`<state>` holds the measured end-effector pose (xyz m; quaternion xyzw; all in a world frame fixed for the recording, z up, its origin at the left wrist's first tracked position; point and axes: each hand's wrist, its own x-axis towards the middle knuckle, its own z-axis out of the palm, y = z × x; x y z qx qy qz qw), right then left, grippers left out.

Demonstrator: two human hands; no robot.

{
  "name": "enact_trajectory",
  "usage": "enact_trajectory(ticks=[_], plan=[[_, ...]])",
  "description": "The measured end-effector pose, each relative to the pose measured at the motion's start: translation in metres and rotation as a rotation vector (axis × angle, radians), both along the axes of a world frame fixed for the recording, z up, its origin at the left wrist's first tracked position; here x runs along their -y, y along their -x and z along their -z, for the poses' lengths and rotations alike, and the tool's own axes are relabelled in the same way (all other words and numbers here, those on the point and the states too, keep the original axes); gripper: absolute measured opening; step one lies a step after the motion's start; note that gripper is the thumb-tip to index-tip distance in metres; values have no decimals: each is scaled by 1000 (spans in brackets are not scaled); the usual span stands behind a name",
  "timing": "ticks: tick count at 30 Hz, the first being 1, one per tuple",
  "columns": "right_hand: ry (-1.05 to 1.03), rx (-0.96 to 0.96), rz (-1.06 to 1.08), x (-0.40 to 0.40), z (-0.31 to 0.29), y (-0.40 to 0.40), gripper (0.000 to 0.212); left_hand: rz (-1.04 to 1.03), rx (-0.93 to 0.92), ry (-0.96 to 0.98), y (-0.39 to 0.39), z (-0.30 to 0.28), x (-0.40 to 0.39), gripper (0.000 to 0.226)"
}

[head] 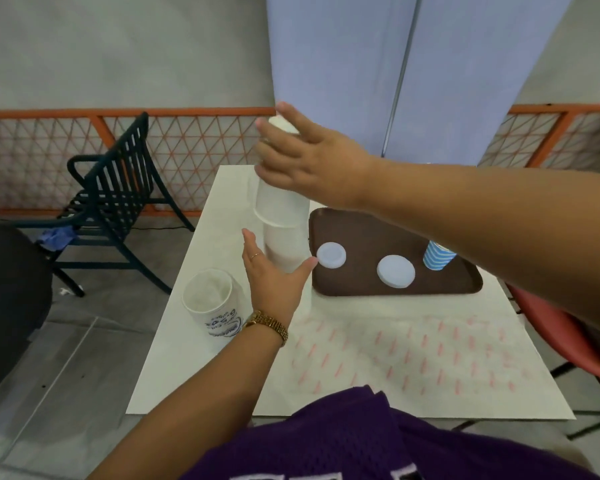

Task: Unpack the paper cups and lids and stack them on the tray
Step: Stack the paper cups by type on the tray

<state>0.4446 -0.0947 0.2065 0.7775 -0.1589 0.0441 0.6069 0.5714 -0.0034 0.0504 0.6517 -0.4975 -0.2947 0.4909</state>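
I see my right hand point(312, 164) with its grip wrapped round the top of the white cup stack point(281, 216) standing on the tabletop point(395, 358) just left of the brown tray point(361, 237), left hand point(274, 275) wide open at its base

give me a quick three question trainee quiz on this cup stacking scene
1. True or false: the striped cup stands on the tray.
2. How many loose lids lie on the tray?
3. Which of the hands is at the top of the white cup stack: A left, B right?

Key:
1. True.
2. Two: one lid near the tray's left edge, another lid mid-tray.
3. B, the right hand; the left hand is at the base.
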Motion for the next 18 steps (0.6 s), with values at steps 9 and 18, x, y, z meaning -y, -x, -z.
enact_trajectory(ticks=[9,18], plan=[[-492,776,190,19,25,85,63,-46,-29,58,9,-10,31,93],[-1130,1959,555,52,80,216,84,-131,5,87,28,-11,41,85]])
